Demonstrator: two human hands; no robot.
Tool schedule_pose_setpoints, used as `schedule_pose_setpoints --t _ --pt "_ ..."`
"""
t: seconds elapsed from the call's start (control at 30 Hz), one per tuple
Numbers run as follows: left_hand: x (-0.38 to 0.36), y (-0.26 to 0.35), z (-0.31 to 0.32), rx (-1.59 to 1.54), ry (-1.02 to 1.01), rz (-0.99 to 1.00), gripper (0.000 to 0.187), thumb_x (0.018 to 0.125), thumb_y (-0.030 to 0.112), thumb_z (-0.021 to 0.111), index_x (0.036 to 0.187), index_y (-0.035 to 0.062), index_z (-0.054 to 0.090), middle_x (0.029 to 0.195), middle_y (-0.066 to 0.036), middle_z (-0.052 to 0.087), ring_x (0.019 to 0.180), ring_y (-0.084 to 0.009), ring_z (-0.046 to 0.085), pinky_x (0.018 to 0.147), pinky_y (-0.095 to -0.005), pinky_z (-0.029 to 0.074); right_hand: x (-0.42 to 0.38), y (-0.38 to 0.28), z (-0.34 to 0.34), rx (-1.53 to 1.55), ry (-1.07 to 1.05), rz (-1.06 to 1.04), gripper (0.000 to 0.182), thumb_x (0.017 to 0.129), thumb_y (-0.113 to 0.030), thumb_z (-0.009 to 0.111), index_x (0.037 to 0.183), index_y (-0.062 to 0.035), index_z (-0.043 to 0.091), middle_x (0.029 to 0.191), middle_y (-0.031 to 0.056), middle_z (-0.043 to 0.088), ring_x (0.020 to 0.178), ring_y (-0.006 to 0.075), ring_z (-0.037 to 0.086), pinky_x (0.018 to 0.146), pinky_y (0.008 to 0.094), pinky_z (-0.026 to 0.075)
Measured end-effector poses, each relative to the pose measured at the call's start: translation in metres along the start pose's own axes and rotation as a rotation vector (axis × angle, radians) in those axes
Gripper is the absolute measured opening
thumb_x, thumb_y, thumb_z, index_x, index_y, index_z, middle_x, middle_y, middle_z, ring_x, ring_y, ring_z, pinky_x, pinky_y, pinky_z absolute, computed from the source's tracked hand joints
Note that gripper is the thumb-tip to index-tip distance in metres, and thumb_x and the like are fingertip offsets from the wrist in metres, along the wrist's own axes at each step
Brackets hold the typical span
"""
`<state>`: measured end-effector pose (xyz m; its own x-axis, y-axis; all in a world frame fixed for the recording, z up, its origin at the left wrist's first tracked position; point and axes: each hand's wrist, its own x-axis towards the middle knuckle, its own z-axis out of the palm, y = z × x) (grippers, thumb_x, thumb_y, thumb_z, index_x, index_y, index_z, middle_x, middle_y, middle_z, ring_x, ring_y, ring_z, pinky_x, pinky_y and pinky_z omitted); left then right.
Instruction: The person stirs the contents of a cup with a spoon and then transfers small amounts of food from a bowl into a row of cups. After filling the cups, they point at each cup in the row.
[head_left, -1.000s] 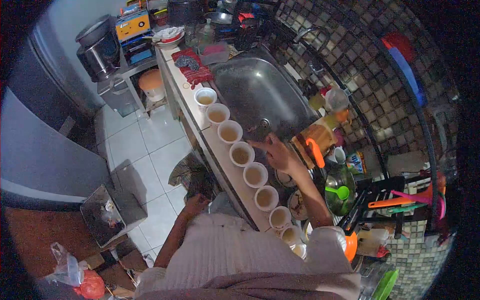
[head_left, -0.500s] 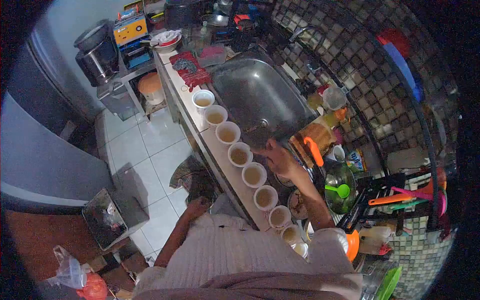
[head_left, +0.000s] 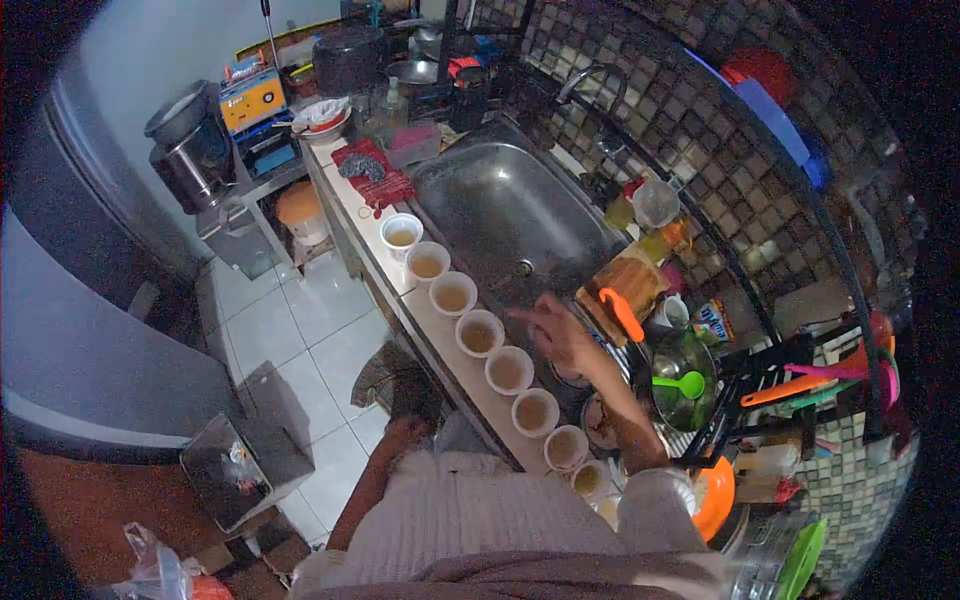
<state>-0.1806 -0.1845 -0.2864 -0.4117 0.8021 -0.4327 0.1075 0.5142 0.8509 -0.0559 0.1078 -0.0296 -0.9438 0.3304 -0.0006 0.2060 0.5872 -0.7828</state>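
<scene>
The right hand (head_left: pixel 560 330) hovers open, holding nothing, beside the row of filled cups (head_left: pixel 480 333) on the counter (head_left: pixel 440 325). A careless brush could tip 1 over the edge. The left hand (head_left: pixel 405 432) hangs low; its grip I cannot tell.

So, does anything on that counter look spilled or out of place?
No spill shows. The white cups stand upright in a tidy row along the counter edge beside the sink. The right hand hovers by them, holding nothing.
</scene>
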Motion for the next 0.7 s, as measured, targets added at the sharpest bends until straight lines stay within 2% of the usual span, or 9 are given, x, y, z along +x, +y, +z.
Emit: schedule_pose_setpoints --t 0.03,0.1,0.13,0.2,0.3,0.53,0.63,0.7 --pt "0.002 -0.004 0.000 0.000 -0.004 -0.001 0.043 0.076 0.045 0.052 0.087 0.0029 0.058 0.083 -0.016 0.060 0.080 -0.0304 0.057 0.070 -0.0375 0.044 0.001 0.002 0.002 0.000 0.001 0.003 0.044 0.069 0.001 0.045 0.108 -0.0159 0.055 0.086 0.0125 0.041 0.082 0.0264 0.047 0.074 0.0345 0.040" --pt "0.004 -0.005 -0.003 0.082 0.038 0.067 0.039 0.077 0.040 0.055 0.088 0.0031 0.059 0.083 -0.014 0.061 0.077 -0.0259 0.058 0.068 -0.0352 0.045 0.006 0.007 0.006 -0.485 0.001 -0.133 0.046 0.069 0.001 0.047 0.111 -0.0172 0.053 0.085 0.0123 0.040 0.080 0.0252 0.047 0.072 0.0335 0.040" --pt "0.002 -0.001 -0.005 0.084 0.038 0.065 0.039 0.077 0.040 0.055 0.088 0.0031 0.059 0.083 -0.014 0.061 0.077 -0.0259 0.058 0.068 -0.0352 0.045 0.008 0.012 0.009 -0.481 0.002 -0.133 0.046 0.069 0.001 0.047 0.111 -0.0172 0.053 0.085 0.0123 0.040 0.080 0.0252 0.047 0.072 0.0335 0.040" --pt "-0.005 0.012 -0.006 -0.142 -0.025 -0.068 0.035 0.077 0.036 0.057 0.089 0.0027 0.059 0.084 -0.011 0.061 0.074 -0.0199 0.058 0.066 -0.0325 0.046 0.013 0.020 0.013 -0.501 0.027 -0.142 0.046 0.069 0.001 0.048 0.112 -0.0172 0.052 0.084 0.0119 0.040 0.079 0.0241 0.046 0.071 0.0326 0.040" --pt "-0.015 0.036 -0.014 -0.078 -0.043 -0.078 0.034 0.078 0.034 0.057 0.090 0.0026 0.058 0.083 -0.009 0.062 0.073 -0.0159 0.058 0.065 -0.0302 0.046 0.013 0.005 0.012 -0.519 0.000 -0.147 0.046 0.069 0.002 0.048 0.111 -0.0173 0.053 0.083 0.0115 0.039 0.078 0.0241 0.046 0.071 0.0324 0.040" --pt "-0.009 0.024 -0.009 -0.051 -0.007 -0.009 0.033 0.077 0.034 0.057 0.089 0.0028 0.059 0.080 -0.009 0.062 0.073 -0.0168 0.058 0.066 -0.0301 0.046 0.023 0.003 0.011 -0.452 -0.041 -0.185 0.046 0.069 0.001 0.049 0.111 -0.0180 0.053 0.081 0.0108 0.039 0.077 0.0242 0.044 0.071 0.0333 0.039" --pt "-0.003 0.021 -0.008 -0.050 -0.072 -0.124 0.034 0.076 0.034 0.058 0.088 0.0024 0.058 0.079 -0.009 0.062 0.073 -0.0167 0.058 0.067 -0.0300 0.045 0.029 -0.002 0.013 -0.439 -0.036 -0.198 0.047 0.069 0.001 0.048 0.112 -0.0186 0.052 0.082 0.0111 0.039 0.077 0.0246 0.043 0.070 0.0336 0.039" --pt "-0.001 0.014 -0.006 0.029 -0.025 -0.096 0.035 0.076 0.035 0.058 0.089 0.0023 0.058 0.079 -0.009 0.062 0.073 -0.0176 0.058 0.067 -0.0303 0.045 0.033 -0.003 0.013 -0.475 -0.054 -0.354 0.048 0.069 0.000 0.048 0.112 -0.0199 0.052 0.084 0.0115 0.039 0.077 0.0250 0.043 0.071 0.0337 0.038"
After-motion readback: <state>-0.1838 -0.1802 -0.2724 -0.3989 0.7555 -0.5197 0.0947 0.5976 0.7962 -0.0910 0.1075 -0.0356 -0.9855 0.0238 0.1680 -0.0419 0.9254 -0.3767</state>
